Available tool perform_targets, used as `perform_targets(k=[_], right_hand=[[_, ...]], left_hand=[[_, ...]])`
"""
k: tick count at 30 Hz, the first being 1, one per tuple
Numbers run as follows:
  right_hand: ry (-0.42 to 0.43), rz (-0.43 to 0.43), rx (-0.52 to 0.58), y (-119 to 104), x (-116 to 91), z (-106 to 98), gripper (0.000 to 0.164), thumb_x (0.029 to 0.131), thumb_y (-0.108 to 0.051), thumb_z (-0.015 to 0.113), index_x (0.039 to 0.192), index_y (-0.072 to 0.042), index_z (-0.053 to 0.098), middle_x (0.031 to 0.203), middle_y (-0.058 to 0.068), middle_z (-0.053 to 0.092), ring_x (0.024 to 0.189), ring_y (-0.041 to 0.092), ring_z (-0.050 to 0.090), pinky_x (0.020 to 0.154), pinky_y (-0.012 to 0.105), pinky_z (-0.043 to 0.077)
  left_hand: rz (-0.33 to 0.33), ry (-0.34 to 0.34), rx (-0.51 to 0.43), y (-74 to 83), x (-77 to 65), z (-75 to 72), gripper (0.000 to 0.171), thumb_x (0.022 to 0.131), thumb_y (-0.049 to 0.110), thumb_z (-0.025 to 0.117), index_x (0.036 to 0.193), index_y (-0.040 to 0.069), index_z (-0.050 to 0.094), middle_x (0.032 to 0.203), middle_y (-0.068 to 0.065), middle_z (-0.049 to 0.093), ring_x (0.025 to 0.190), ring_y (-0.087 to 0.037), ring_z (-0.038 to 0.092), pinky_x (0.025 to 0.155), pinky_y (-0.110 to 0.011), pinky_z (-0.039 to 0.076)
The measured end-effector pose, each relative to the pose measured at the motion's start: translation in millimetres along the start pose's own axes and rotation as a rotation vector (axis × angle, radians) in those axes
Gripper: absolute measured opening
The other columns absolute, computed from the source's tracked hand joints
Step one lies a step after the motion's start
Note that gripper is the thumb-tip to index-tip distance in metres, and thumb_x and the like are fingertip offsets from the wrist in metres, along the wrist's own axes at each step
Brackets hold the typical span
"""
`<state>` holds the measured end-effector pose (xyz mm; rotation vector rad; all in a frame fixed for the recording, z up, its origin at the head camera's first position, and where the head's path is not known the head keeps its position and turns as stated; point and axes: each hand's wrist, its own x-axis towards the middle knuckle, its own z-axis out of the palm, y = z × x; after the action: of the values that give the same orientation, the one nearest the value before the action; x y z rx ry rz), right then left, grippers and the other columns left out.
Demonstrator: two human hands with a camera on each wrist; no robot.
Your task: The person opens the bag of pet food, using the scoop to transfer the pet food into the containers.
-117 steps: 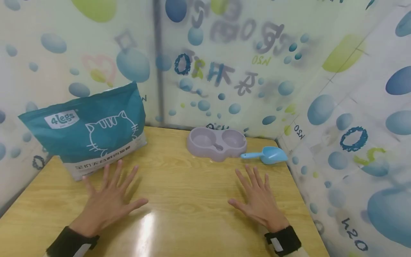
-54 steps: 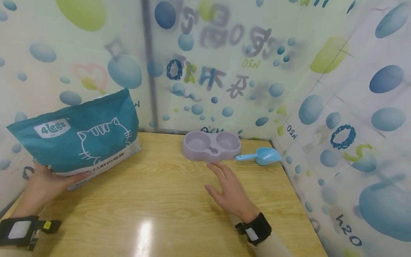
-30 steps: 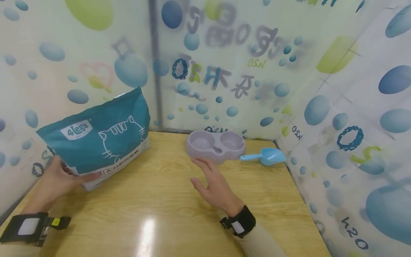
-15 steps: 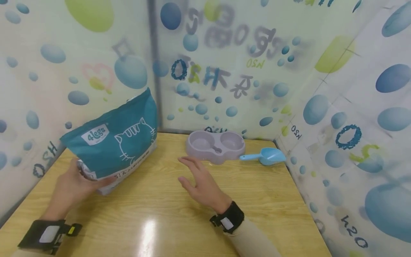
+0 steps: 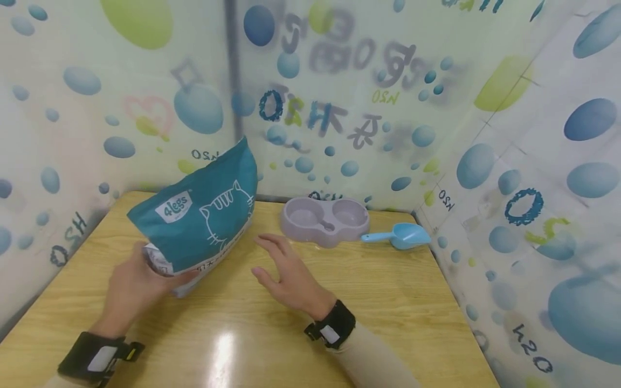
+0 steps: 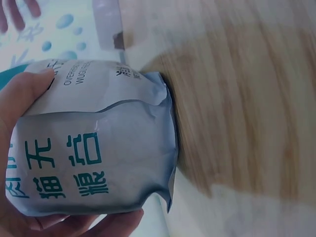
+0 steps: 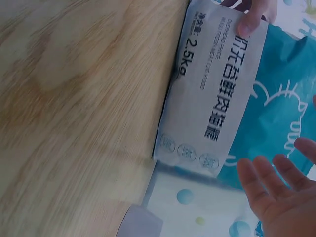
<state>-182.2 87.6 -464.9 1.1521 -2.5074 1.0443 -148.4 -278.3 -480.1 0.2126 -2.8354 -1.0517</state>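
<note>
A teal and white bag of cat food (image 5: 208,215) stands tilted on the wooden table, left of the middle in the head view. My left hand (image 5: 133,288) grips its lower left end, thumb across the printed front and fingers round the far side, as the left wrist view of the bag (image 6: 94,143) shows. To the right of the bag, my right hand (image 5: 293,280) is held out with fingers extended and nothing in it. In the right wrist view the right hand's fingers (image 7: 269,177) lie in front of the bag's teal face.
A grey double pet bowl (image 5: 325,221) stands at the back of the table (image 5: 368,323). Beside it, to the right, lies a light blue scoop (image 5: 407,236), its handle near the bowl. Patterned walls close in the back and both sides.
The left hand has taken hold of the bag and shifted it right, turning it. Over the table, the right hand has moved left, from near the scoop to beside the bag.
</note>
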Motion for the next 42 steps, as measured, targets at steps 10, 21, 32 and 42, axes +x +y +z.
perform_targets(k=[10,21,32,42], right_hand=[[0.011,-0.071,0.029,-10.6,10.5,8.1,0.069,0.119,-0.028,0.069,0.179,-0.009,0.041,0.181,0.019,0.045,0.167,0.031,0.053,0.131,0.040,0.056],[-0.004,-0.092,0.018,-18.7,18.8,22.3,0.077,0.117,-0.029,0.072,0.182,-0.013,0.034,0.191,0.020,0.030,0.177,0.038,0.040,0.138,0.049,0.047],[0.003,-0.021,0.046,-28.3,16.2,25.9,0.089,0.116,-0.034,0.073,0.187,-0.016,0.023,0.197,0.016,0.019,0.180,0.041,0.032,0.138,0.056,0.044],[0.076,0.015,0.138,-15.4,4.9,10.4,0.086,0.116,-0.027,0.075,0.186,-0.011,0.027,0.195,0.015,0.026,0.170,0.034,0.052,0.127,0.044,0.059]], left_hand=[[0.052,0.026,-0.012,16.3,-9.8,11.5,0.129,0.076,0.069,0.105,0.159,-0.007,0.041,0.143,-0.047,0.066,0.117,-0.061,0.075,0.076,-0.058,0.068],[0.145,0.087,0.015,24.4,-18.4,21.4,0.116,0.076,0.059,0.109,0.149,-0.010,0.050,0.128,-0.045,0.073,0.100,-0.055,0.081,0.076,-0.064,0.070],[0.212,0.086,0.035,38.4,-31.2,27.6,0.105,0.080,0.051,0.109,0.144,-0.009,0.052,0.116,-0.039,0.078,0.083,-0.035,0.081,0.062,-0.037,0.064],[0.339,0.036,-0.121,48.4,-31.3,36.6,0.098,0.087,0.044,0.106,0.165,0.006,0.058,0.118,-0.029,0.087,0.094,-0.039,0.091,0.072,-0.044,0.074]])
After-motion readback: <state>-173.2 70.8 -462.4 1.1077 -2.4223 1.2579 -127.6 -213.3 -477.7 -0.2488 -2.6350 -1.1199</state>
